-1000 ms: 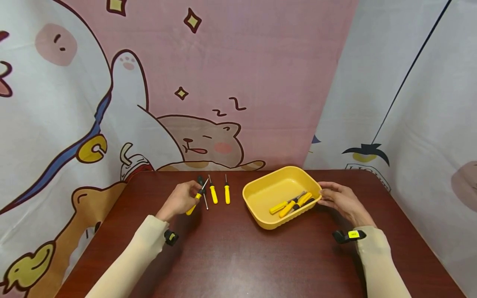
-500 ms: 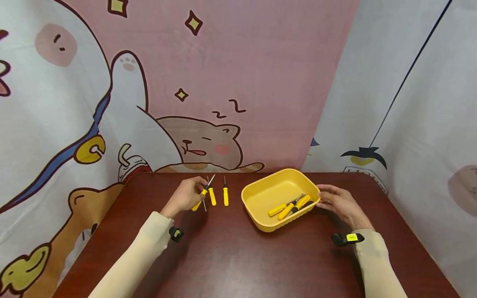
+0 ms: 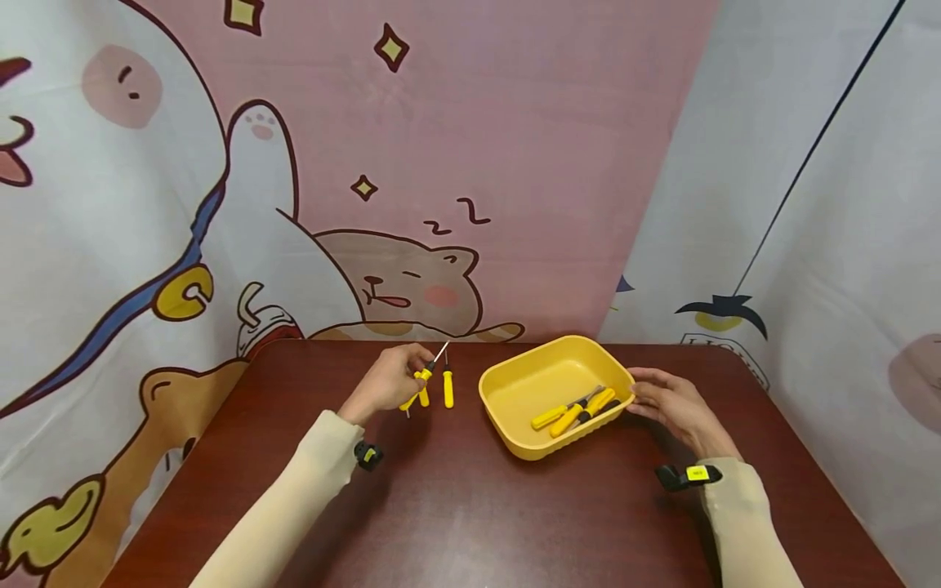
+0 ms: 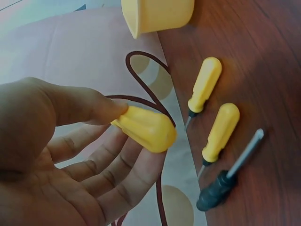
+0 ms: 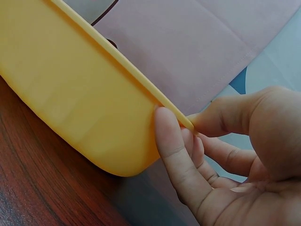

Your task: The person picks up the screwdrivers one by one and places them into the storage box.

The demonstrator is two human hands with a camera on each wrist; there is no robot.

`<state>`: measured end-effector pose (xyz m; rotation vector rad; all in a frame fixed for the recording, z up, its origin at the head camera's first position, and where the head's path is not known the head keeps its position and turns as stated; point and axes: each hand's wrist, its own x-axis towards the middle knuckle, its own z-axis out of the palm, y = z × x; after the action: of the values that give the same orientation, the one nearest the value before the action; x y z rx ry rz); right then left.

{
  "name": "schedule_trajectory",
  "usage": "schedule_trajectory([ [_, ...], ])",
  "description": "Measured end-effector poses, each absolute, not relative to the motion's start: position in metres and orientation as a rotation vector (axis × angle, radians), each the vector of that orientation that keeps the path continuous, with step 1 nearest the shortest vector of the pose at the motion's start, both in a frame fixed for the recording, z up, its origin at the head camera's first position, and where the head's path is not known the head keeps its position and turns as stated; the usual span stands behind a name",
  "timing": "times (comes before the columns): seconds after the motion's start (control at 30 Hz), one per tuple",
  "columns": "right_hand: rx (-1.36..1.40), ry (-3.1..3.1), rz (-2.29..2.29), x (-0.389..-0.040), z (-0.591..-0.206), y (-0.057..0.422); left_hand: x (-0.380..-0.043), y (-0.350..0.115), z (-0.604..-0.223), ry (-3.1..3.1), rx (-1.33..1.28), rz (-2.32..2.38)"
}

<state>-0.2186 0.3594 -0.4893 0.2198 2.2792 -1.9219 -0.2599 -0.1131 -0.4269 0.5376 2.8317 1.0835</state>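
My left hand (image 3: 390, 380) pinches a yellow-handled screwdriver (image 4: 146, 128) between thumb and fingers, raised over the table with its shaft tilted up and away to the right. Below it on the table lie two yellow-handled screwdrivers, the right one (image 3: 448, 389) in full sight and the other (image 4: 221, 133) partly behind the hand in the head view. A black-handled screwdriver (image 4: 218, 190) lies beside them, mostly covered by the left hand in the head view. My right hand (image 3: 675, 404) grips the right-hand rim of a yellow plastic bin (image 5: 94, 99), thumb above and fingers against the wall.
Several screwdrivers (image 3: 566, 418) lie in the right front part of the bin. The dark reddish-brown table (image 3: 470, 514) ends at the back against a cartoon-printed cloth (image 3: 559, 163), which also hangs along both sides.
My left hand has moved rightward with the screwdriver, now covering most of the black-handled screwdriver and part of a yellow one. The right hand keeps its grip on the bin.
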Motion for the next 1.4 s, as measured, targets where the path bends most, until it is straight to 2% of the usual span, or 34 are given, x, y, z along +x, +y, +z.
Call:
schedule_trajectory([
  [1.07, 0.203, 2.268, -1.928, -0.220, -0.489, 0.360, -0.268, -0.048, -0.414, 2.780, 0.861, 0.921],
  [1.4, 0.186, 2.261, -1.940, -0.219, -0.490, 0.361, -0.269, -0.033, -0.407, 2.760, 0.880, 0.880],
])
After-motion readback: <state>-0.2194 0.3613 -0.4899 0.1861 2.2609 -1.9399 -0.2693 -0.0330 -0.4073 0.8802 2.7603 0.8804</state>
